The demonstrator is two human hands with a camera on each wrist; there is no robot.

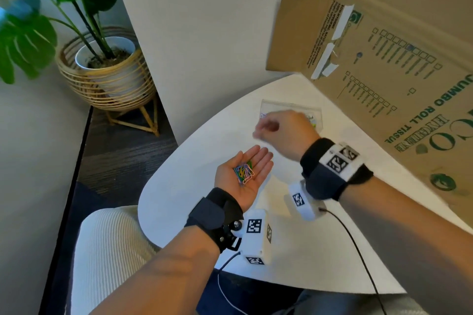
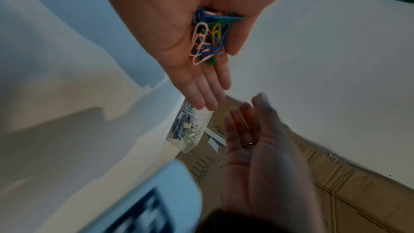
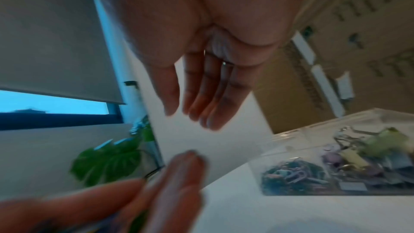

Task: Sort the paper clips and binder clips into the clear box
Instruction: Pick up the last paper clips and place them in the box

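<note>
a: where are the paper clips (image 1: 244,171)?
b: heaped in the flat, upturned left hand (image 1: 243,176).
a: the clear box (image 1: 291,107)?
b: at its one o'clock, on the white table (image 1: 179,186); the right-wrist view alone shows clips inside.
a: right hand (image 1: 284,130)?
b: blurred, fingers loose, empty.

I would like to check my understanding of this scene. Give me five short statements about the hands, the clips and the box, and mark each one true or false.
1. The left hand lies palm up with coloured paper clips on it. True.
2. The right hand grips a binder clip. False: it holds nothing visible.
3. The clear box is empty. False: clips already lie inside.
4. The clear box stands on the white table. True.
5. The cardboard box lies flat under the left hand. False: it stands at the right.
</note>
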